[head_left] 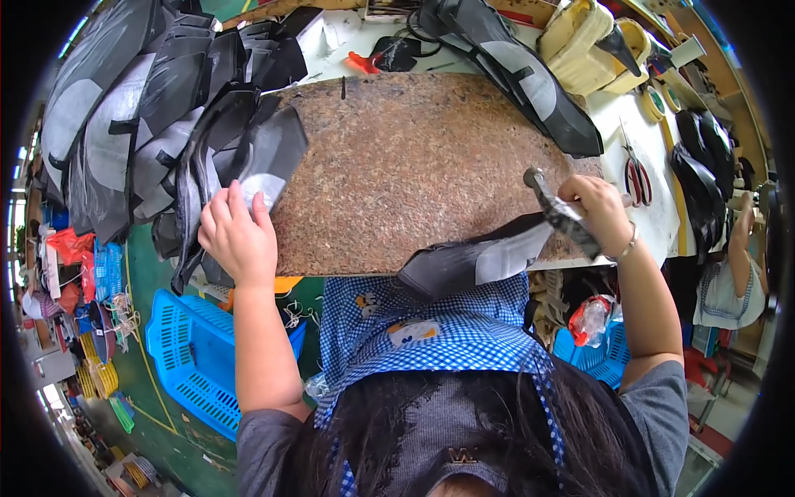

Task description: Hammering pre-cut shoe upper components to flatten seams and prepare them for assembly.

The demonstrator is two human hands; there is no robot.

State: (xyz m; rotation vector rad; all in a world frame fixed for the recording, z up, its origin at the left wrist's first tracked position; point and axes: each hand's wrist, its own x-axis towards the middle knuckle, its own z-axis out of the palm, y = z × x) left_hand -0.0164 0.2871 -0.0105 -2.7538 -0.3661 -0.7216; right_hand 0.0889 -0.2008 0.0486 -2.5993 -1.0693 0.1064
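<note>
My left hand (240, 232) rests against the nearest of several black and grey leather-like shoe-upper pieces (277, 149) hanging over the slab's left edge. Its fingers are stretched out, the thumb apart. At the right, my right hand (596, 207) is closed around a hammer, whose shiny, rounded metal head (556, 203) sticks out past the fingers; most of the handle is hidden. Below that head, a single black and grey upper piece (476, 261) lies across the front edge of the speckled stone slab (414, 166), partly overhanging my blue checked apron.
More upper pieces (99, 108) are piled at the far left, others (530, 83) at the back right. Red-handled pliers (636, 178), tape rolls (652, 103) and yellowish containers (580, 50) sit to the right. A blue basket (195, 356) stands below left. Another person's arm (739, 240) shows far right.
</note>
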